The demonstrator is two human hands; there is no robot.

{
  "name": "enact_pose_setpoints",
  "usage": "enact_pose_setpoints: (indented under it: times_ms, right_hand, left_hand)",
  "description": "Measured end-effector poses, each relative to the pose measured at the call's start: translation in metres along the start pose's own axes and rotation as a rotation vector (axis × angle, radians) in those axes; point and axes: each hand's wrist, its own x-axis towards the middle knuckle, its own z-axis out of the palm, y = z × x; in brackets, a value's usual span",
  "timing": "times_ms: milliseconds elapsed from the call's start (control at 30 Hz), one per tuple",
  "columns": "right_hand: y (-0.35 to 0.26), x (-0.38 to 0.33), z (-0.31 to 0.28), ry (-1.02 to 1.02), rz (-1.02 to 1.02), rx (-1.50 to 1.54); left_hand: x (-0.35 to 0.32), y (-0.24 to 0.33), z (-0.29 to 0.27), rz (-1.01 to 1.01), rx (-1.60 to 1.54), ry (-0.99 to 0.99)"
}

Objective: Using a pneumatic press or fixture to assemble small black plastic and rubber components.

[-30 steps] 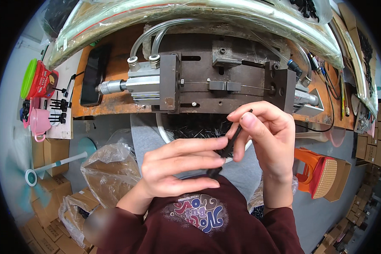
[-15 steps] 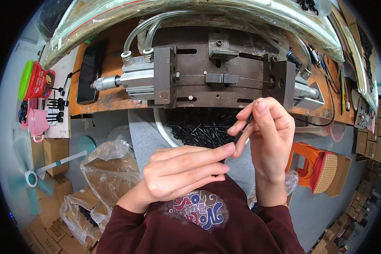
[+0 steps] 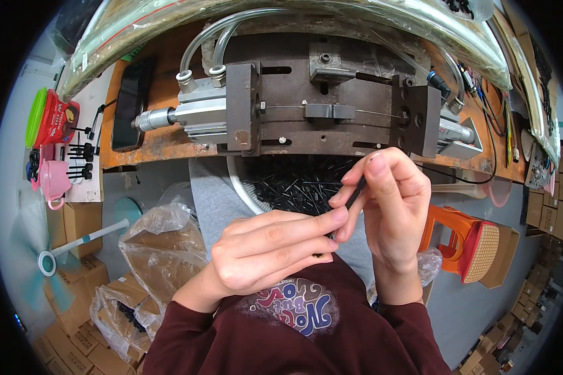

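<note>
My right hand [image 3: 391,206] pinches a thin black rod [image 3: 355,194] between thumb and fingers, holding it at a slant. My left hand [image 3: 275,250] lies across in front of my chest, its long fingers together and their tips against the rod's lower end; its thumb is hidden beneath. A dark bit shows under its lower fingers, too small to name. Below the bench edge, behind my hands, a white-rimmed basket [image 3: 239,187] holds many loose black rods [image 3: 294,187]. Ahead stands a dark metal fixture [image 3: 325,134] with a small grey block [image 3: 329,112] and thin pins pointing inward.
Air cylinders [image 3: 203,112] with clear hoses [image 3: 197,47] flank the fixture. A phone [image 3: 131,103] lies on the bench at left, past a pink cup [image 3: 55,181]. An orange stool [image 3: 447,237] stands at right. A fan [image 3: 47,262], plastic bags [image 3: 162,244] and cartons [image 3: 84,281] are at left.
My right hand has shifted slightly left, and the rod's upper end has come lower and nearer my left fingertips. The left hand stays almost in place.
</note>
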Motion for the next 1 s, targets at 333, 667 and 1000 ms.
enact_pose_setpoints:
  times_ms: [333, 667, 1000]
  right_hand:
    - [0.001, -0.001, -0.003, -0.023, 0.022, 0.06]
    - [-0.001, 0.005, -0.006, -0.004, -0.415, -0.39]
    - [-0.028, 0.024, 0.005, -0.023, -0.288, -0.446]
  left_hand:
    - [-0.001, 0.001, -0.001, -0.026, -0.01, -0.012]
    - [0.007, 0.0, -0.003, 0.023, 0.024, -0.008]
    - [0.017, -0.002, -0.008, 0.054, 0.104, 0.061]
